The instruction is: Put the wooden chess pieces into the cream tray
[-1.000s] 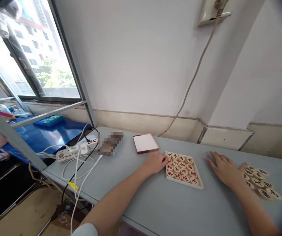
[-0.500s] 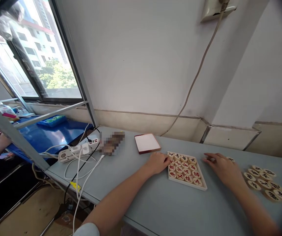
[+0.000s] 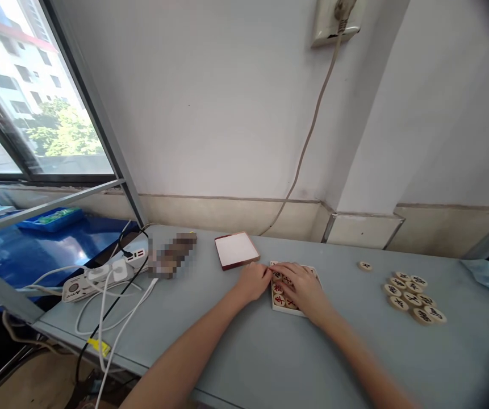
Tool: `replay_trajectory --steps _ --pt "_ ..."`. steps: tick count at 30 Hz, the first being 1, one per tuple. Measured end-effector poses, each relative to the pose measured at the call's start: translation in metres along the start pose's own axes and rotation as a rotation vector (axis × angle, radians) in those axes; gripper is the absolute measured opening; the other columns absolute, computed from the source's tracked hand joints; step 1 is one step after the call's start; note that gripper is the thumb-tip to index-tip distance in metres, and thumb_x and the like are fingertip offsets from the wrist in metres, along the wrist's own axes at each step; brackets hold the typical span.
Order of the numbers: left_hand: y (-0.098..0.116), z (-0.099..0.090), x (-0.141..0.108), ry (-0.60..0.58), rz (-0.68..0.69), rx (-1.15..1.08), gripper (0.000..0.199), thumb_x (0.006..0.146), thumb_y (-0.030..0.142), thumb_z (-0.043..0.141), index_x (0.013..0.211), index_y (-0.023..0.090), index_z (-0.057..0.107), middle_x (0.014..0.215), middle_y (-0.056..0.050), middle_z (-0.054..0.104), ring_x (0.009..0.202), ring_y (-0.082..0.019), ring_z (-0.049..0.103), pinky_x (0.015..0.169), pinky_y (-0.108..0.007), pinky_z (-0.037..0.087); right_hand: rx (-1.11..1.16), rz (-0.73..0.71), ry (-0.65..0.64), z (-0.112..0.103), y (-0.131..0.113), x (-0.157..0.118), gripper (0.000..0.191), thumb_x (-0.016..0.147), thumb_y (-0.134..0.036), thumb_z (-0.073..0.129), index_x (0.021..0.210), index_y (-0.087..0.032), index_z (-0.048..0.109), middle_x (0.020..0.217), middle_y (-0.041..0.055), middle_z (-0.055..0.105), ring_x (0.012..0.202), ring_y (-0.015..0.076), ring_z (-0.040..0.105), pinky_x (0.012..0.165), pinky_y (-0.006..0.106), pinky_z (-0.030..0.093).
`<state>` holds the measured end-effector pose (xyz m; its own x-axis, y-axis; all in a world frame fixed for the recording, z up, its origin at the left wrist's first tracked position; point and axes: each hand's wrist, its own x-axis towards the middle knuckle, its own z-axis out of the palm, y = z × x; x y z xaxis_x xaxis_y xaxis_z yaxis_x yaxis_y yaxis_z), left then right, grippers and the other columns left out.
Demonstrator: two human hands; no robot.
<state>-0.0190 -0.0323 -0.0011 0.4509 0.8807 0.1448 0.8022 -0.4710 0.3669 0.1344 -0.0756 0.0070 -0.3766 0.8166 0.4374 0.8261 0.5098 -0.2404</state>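
A shallow white box (image 3: 285, 309) holds xiangqi pieces (image 3: 279, 300) in rows, several with red characters. My left hand (image 3: 253, 281) has its fingers curled against the box's left edge near the upper corner. Over the box lies my right hand (image 3: 302, 288), hiding much of its contents. Its thumb and forefinger bend around a piece at the upper left corner, close to the left fingertips. Whether that piece is lifted or rests in the box cannot be made out.
Behind my left hand lies a white lid with a reddish rim (image 3: 237, 251). One loose piece (image 3: 364, 265) and a cluster of pieces (image 3: 412, 298) sit on the right. A power strip (image 3: 99, 278) with trailing cables occupies the left end of the grey table (image 3: 244, 352).
My right hand has moved left from beside the box to over its upper left corner. My left hand stays at the box's left edge. The view has turned right.
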Motion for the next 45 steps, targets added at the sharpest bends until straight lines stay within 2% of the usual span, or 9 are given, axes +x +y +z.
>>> replay_trajectory --steps 5,10,14,21,25,30,36,42,45 --pt "0.001 -0.001 0.000 -0.010 0.012 -0.070 0.049 0.091 0.042 0.028 0.070 0.016 0.063 0.069 -0.006 0.064 0.070 -0.017 0.055 0.061 -0.026 0.033 -0.044 0.139 0.060 -0.022 0.017 0.001 0.034 0.088 -0.040 0.040 0.119 -0.033 0.052 0.118 0.0024 0.055 0.100 0.0193 0.055 0.080 0.036 0.042" --pt "0.000 0.002 0.000 0.005 0.021 -0.083 0.048 0.089 0.048 0.031 0.069 0.017 0.062 0.066 -0.004 0.062 0.066 -0.016 0.053 0.058 -0.025 0.030 -0.470 0.593 0.266 -0.033 0.092 -0.029 0.046 0.087 -0.037 0.036 0.125 -0.015 0.046 0.132 0.0170 0.044 0.118 0.0325 0.041 0.091 0.056 0.031" --pt "0.001 0.002 0.000 0.004 0.013 -0.088 0.048 0.089 0.048 0.030 0.068 0.017 0.060 0.065 -0.003 0.060 0.066 -0.015 0.051 0.058 -0.025 0.029 -0.561 0.811 0.078 -0.026 0.130 -0.056 0.046 0.087 -0.032 0.031 0.121 -0.008 0.049 0.128 0.0193 0.049 0.122 0.0314 0.037 0.095 0.063 0.019" --pt "-0.003 -0.014 -0.005 -0.126 0.098 -0.180 0.052 0.079 0.064 0.038 0.059 0.018 0.051 0.058 0.000 0.052 0.059 -0.013 0.043 0.053 -0.024 0.026 -0.592 0.590 0.055 -0.030 0.094 -0.041 0.027 0.085 -0.028 0.040 0.095 -0.017 0.062 0.094 0.0113 0.065 0.092 0.0288 0.054 0.081 0.052 0.033" --pt "-0.007 -0.019 -0.007 -0.193 0.154 -0.194 0.056 0.076 0.067 0.041 0.052 0.017 0.045 0.048 0.003 0.038 0.050 -0.009 0.031 0.050 -0.025 0.021 -0.350 0.548 0.073 -0.037 0.070 -0.026 0.024 0.083 -0.038 0.048 0.089 -0.020 0.064 0.098 0.0088 0.061 0.095 0.0268 0.053 0.074 0.040 0.039" --pt "-0.010 -0.017 -0.005 -0.198 0.235 -0.220 0.057 0.082 0.061 0.036 0.053 0.014 0.050 0.048 0.004 0.039 0.049 -0.008 0.029 0.050 -0.024 0.021 0.083 0.352 0.041 -0.045 0.041 -0.014 0.029 0.083 -0.051 0.047 0.093 -0.028 0.062 0.101 0.0027 0.056 0.093 0.0196 0.053 0.072 0.030 0.043" --pt "-0.013 -0.012 -0.002 -0.182 0.266 -0.167 0.034 0.083 0.032 0.042 0.059 0.014 0.057 0.052 0.002 0.051 0.049 -0.008 0.035 0.051 -0.023 0.022 -0.024 0.138 -0.049 -0.028 0.022 -0.012 0.020 0.086 -0.037 0.048 0.097 -0.025 0.060 0.091 0.0022 0.060 0.088 0.0192 0.054 0.075 0.033 0.040" --pt "-0.013 -0.010 -0.003 -0.188 0.253 -0.128 0.028 0.079 0.024 0.043 0.061 0.014 0.061 0.054 0.001 0.056 0.050 -0.009 0.038 0.052 -0.022 0.024 0.028 0.201 -0.062 -0.025 0.019 -0.010 0.023 0.088 -0.035 0.043 0.106 -0.029 0.056 0.090 -0.0020 0.066 0.082 0.0165 0.059 0.076 0.032 0.038" --pt "-0.012 -0.011 -0.003 -0.178 0.255 -0.138 0.027 0.078 0.023 0.043 0.061 0.014 0.061 0.054 0.001 0.056 0.050 -0.008 0.038 0.052 -0.022 0.024 -0.097 0.277 0.031 -0.034 0.033 -0.013 0.026 0.090 -0.034 0.036 0.102 -0.027 0.059 0.088 -0.0004 0.067 0.080 0.0171 0.059 0.074 0.033 0.036"
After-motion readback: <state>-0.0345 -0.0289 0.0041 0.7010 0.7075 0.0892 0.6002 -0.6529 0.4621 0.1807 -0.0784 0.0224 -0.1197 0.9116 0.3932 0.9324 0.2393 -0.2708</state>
